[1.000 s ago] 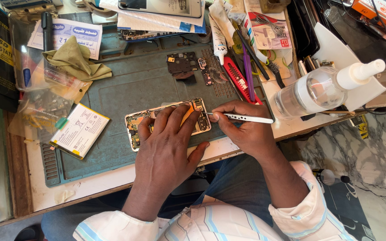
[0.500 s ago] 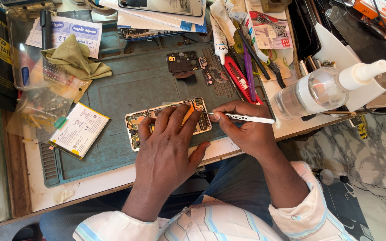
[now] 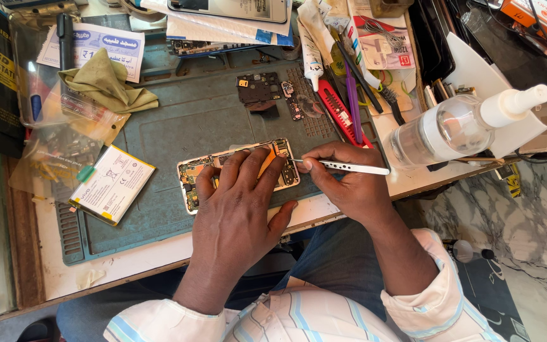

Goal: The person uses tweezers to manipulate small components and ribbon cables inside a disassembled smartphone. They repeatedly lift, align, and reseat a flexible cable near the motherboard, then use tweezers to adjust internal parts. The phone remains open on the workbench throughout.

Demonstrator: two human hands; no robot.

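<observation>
An opened phone [image 3: 192, 178] lies on the grey-green work mat [image 3: 178, 126], its insides showing. My left hand [image 3: 238, 209] rests flat over the phone and holds it down, fingers spread across the frame. My right hand [image 3: 343, 183] grips silver tweezers [image 3: 349, 168], whose tip points left at the phone's right end beside an orange flex strip [image 3: 267, 161].
A white phone battery [image 3: 112, 183] lies on the mat's left. A small circuit board [image 3: 259, 87] sits at the mat's top. An olive cloth [image 3: 106, 82], a clear bottle [image 3: 451, 126], a red tool [image 3: 340, 111], brushes, papers and plastic bags crowd the bench.
</observation>
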